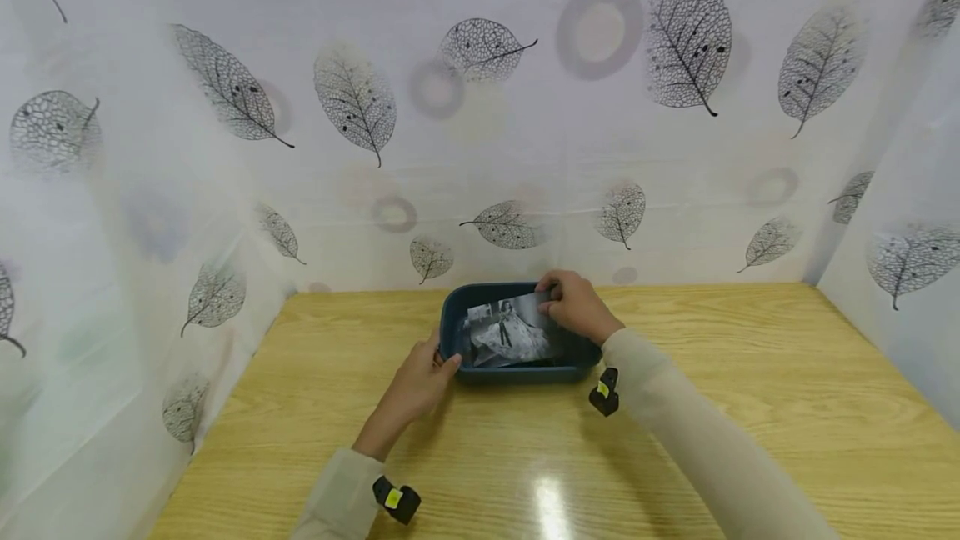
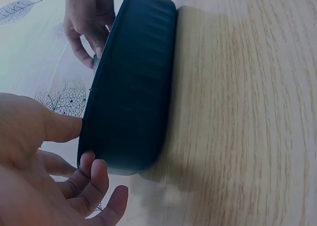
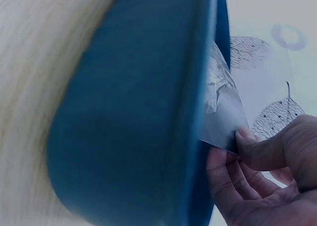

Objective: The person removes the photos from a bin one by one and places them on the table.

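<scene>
Beige-sleeved, the left hand grips the left end of a dark blue tray, which we see on the wood-grained worktop. Inside the tray we find a black-and-white photograph, partly raised; whether more sheets lie beneath, we cannot tell for certain. Farther right, the right hand pinches the photograph's upper right corner between thumb and fingers.
</scene>
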Motion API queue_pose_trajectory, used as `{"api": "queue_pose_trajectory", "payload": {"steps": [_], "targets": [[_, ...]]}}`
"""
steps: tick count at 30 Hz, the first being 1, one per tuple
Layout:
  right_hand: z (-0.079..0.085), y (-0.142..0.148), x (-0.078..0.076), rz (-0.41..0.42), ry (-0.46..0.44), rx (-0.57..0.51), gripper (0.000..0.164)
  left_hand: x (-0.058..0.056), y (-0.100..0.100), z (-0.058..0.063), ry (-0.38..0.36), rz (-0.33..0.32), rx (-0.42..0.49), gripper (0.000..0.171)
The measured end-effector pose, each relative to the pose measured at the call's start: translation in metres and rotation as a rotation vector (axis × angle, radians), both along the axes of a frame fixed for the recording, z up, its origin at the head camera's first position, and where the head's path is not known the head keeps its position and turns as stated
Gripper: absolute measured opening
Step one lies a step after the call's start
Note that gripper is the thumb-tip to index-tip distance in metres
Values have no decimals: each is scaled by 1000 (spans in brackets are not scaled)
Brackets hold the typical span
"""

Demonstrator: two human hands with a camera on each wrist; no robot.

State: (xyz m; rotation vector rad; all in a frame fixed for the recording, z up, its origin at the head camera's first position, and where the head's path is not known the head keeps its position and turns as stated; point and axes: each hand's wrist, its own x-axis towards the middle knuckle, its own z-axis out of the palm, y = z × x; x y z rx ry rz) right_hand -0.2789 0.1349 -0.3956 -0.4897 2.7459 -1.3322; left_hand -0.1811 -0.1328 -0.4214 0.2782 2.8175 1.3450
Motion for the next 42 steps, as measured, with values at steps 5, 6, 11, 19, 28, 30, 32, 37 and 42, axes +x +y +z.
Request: {"api": "queue_pose_trajectory", "payload": {"steps": [5, 6, 11, 19, 28, 30, 32, 37, 42], "targets": [[11, 9, 1, -29, -59, -8, 25, -1, 0, -2, -36, 10, 29, 60], [13, 12, 1, -33, -65, -13, 25, -1, -1, -3, -43, 15, 30, 61], [22, 27, -1, -47, -83, -48, 27, -2, -1, -4, -70, 46, 23, 65], [37, 58, -5, -84, -92, -63, 28, -4, -2, -6, -61, 39, 48, 64], [45, 103, 0, -110, -115, -75, 33, -6, -2, -6, -54, 29, 52, 64], [44, 112, 1, -111, -127, -81, 35, -5, -2, -6, -54, 29, 48, 64], [43, 121, 2, -122, -139, -81, 35, -5, -2, -6, -58, 34, 44, 64], [39, 140, 3, -158, -159, -40, 36, -3, -1, -6, -58, 28, 37, 64], [33, 157, 5, -181, -167, -29, 37, -2, 0, -6, -42, 16, 44, 63]]}}
